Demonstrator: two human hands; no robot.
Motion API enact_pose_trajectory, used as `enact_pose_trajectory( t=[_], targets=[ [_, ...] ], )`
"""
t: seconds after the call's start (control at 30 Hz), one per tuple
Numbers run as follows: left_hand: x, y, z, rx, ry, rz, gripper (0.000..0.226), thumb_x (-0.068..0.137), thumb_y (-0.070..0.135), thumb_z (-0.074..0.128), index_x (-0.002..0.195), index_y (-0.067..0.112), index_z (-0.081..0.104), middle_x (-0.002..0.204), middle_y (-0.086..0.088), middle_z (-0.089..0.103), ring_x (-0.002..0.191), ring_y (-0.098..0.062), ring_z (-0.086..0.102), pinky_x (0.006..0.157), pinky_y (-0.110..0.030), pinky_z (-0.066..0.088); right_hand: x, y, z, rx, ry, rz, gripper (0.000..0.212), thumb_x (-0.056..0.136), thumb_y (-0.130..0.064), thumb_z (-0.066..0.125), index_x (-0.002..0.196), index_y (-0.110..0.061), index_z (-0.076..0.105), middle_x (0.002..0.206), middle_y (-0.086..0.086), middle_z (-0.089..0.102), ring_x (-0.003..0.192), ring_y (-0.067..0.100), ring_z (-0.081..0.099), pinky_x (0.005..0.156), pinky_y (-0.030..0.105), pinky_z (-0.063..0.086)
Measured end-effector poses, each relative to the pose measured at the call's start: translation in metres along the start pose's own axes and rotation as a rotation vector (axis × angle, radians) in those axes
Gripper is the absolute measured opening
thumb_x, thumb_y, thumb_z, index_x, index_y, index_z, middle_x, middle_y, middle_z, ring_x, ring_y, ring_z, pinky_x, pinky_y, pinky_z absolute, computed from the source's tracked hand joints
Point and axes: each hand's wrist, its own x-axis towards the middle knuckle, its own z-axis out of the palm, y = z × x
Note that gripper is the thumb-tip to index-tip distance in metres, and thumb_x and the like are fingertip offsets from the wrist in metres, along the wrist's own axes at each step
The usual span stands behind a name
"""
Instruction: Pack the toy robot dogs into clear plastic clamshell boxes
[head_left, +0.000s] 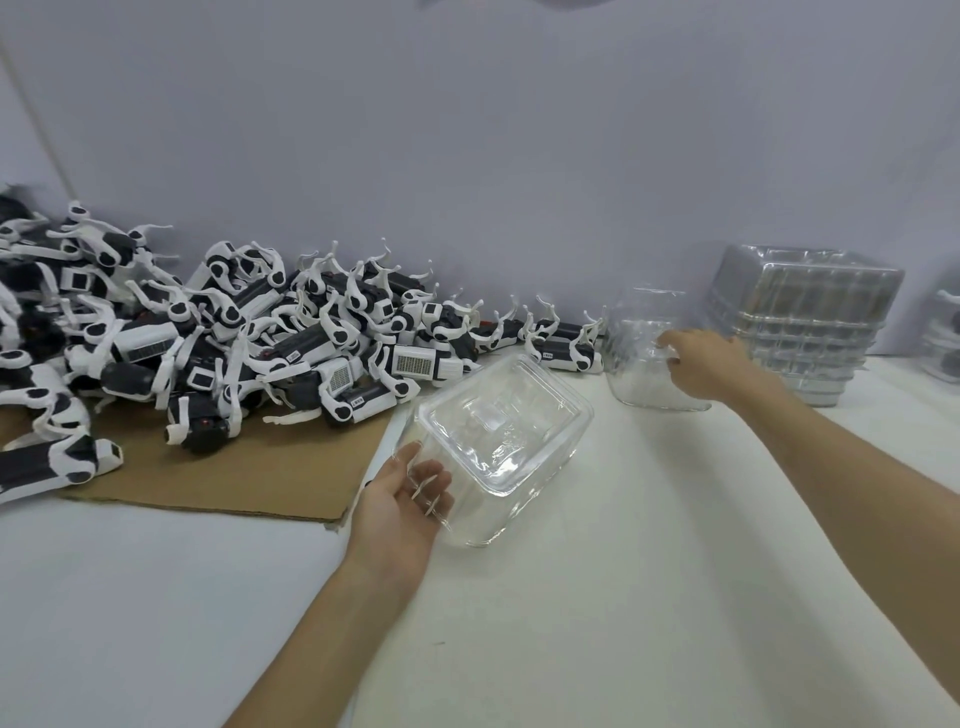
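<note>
Because the toy robot dogs (234, 332) lie in one big tangled heap on the cardboard sheet (249, 483) at the left of the white table (623, 597), with their legs hooked through one another, pulling one free could drag its neighbours out and across the table; that is the largest risk. Next is the stack of clamshell boxes (800, 322) at the right rear, against the wall; the far clamshell box (639, 358) stands just beside it, and a careless pull might nudge the stack or bring nested shells along. Both loose boxes are thin, clear and slippery, so a tight squeeze would probably buckle a wall, and a loose hold could let one slide; neither box has a dog in it yet.

Nearest the dogs, the near clamshell box (509, 441) is tilted and off the table at its left end; the left hand (405, 509) lies palm-up under its lower left corner, thumb on the outer wall, fingers (431, 488) curled round the corner and visible through the plastic; so it grips the box. Stretched well forward, the right hand (701, 364) lies palm-down on the far box, fingers bent over its wall in what looks like a grip, though the plastic's glare blurs the fingertips.
</note>
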Motion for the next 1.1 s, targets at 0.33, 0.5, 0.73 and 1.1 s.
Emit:
enact_pose_trajectory(
  t=[0.33,0.5,0.73,1.1],
  targets=[
    [-0.003,0.003,0.001,-0.045,0.010,0.010,0.022,0.107,0.015,0.041,0.097,0.015,0.060,0.071,-0.001,0.062,0.060,-0.014,0.061,0.067,-0.030,0.045,-0.058,-0.028,-0.032,0.299,0.582,-0.134,0.033,0.099,-0.016,0.050,0.131,-0.014,0.060,0.112,0.008,0.068,0.110,0.033,0.054,0.097,0.042,0.029],
    [0.000,0.026,-0.004,-0.269,-0.048,0.072,0.036,0.106,0.012,0.034,0.082,0.014,0.061,0.063,0.004,0.062,0.052,-0.008,0.059,0.052,-0.019,0.051,-0.162,-0.038,-0.028,0.225,0.461,-0.307,0.026,0.093,-0.019,0.064,0.119,-0.021,0.067,0.096,-0.003,0.067,0.102,0.028,0.060,0.091,0.036,0.026],
    [-0.002,0.037,-0.006,-0.275,-0.155,0.074,0.023,0.098,0.010,0.040,0.089,0.011,0.061,0.082,-0.001,0.053,0.069,-0.016,0.054,0.073,-0.026,0.047,-0.226,-0.059,-0.019,0.052,0.092,-0.412,0.043,0.101,-0.049,0.043,0.144,-0.041,0.043,0.129,-0.024,0.052,0.127,0.006,0.047,0.117,0.028,0.015],
    [-0.022,0.023,0.007,-0.211,-0.315,-0.018,0.031,0.095,0.023,0.044,0.099,0.008,0.070,0.094,-0.008,0.065,0.090,-0.024,0.060,0.099,-0.037,0.040,-0.224,-0.194,-0.045,0.249,0.271,-0.468,0.041,0.088,-0.061,0.052,0.109,-0.027,0.059,0.106,-0.010,0.061,0.113,0.019,0.052,0.119,0.040,0.008]
  ],
)
